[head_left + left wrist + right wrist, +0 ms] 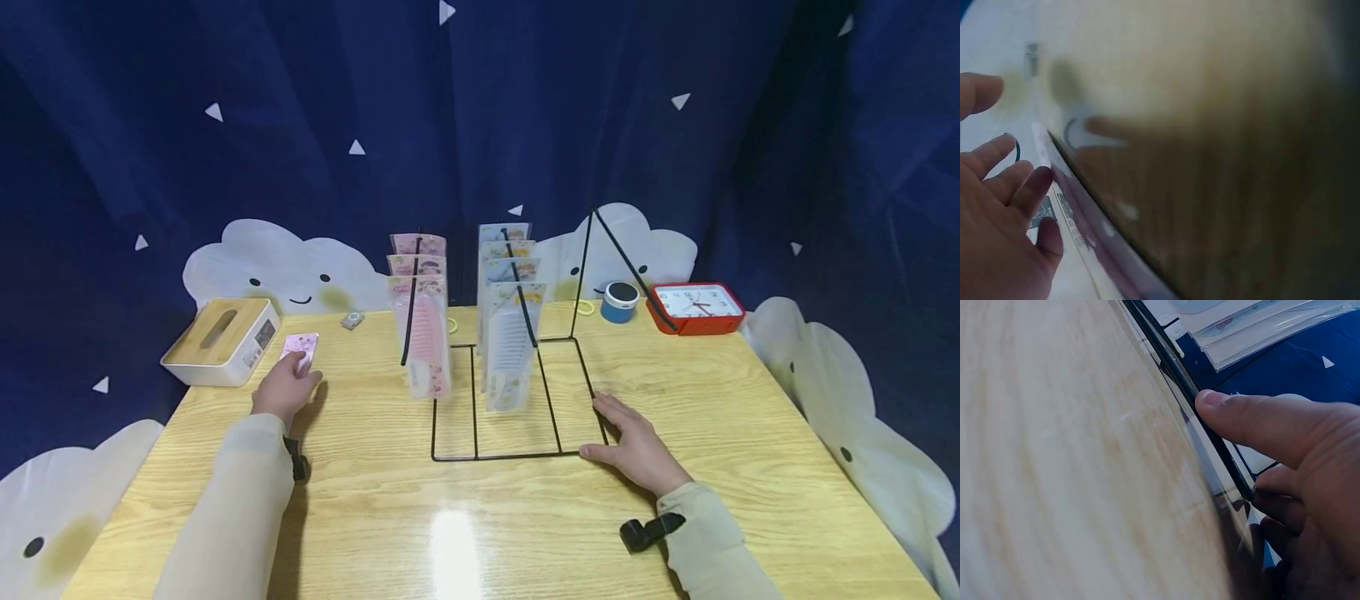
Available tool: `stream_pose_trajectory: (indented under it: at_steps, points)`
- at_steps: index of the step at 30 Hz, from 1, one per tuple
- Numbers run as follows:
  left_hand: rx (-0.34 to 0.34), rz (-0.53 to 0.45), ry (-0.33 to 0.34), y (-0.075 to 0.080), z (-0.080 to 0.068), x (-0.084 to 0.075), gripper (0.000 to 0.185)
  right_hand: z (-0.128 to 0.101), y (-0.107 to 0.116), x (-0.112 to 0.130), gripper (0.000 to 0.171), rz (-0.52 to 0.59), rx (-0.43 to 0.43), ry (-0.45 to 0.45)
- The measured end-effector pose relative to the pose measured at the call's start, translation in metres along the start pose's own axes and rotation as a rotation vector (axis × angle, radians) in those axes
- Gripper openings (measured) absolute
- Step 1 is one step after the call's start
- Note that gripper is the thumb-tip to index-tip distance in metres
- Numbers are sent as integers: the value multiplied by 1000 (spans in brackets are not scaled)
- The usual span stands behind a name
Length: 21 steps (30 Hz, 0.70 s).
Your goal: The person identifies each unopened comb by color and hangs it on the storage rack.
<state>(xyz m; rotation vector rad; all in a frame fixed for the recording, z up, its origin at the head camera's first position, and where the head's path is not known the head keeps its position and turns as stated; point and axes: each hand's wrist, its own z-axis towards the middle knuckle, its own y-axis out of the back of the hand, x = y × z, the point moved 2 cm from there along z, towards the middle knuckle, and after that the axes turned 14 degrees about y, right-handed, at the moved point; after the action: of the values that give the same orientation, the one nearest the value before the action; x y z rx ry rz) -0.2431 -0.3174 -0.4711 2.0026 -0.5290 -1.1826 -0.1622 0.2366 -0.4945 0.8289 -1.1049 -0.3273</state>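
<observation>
The wire rack point(517, 400) stands mid-surface, hung with packaged combs point(427, 346). My right hand point(637, 450) lies flat, fingers spread on its front right corner, steadying it. My left hand point(285, 387), near the left edge, presses relaxed fingers onto a pink comb packet point(300, 346); lifting it needs a pinch, I judge.
</observation>
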Motion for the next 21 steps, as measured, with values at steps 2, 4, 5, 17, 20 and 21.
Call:
stream_pose_trajectory:
  at_steps: [2, 4, 5, 17, 20, 21]
  points:
    - [-34, 112, -32, 1, 1, 0, 68, 0, 0, 1, 94, -3, 0, -4]
    - [-44, 161, -40, 3, 0, -1, 69, 0, 0, 2, 93, -4, -2, -5]
    - [-40, 172, -38, 3, 0, -2, 70, -1, 0, 2, 93, -4, -2, -6]
    - [128, 171, -33, 2, -10, -5, 84, 1, 0, 3, 93, -6, -7, 6]
    - [244, 109, -10, 1, -16, -5, 88, 1, 0, 3, 93, -5, -12, 13]
    - [268, 114, -14, 1, -20, -5, 86, 1, -1, 3, 93, -2, -10, 14]
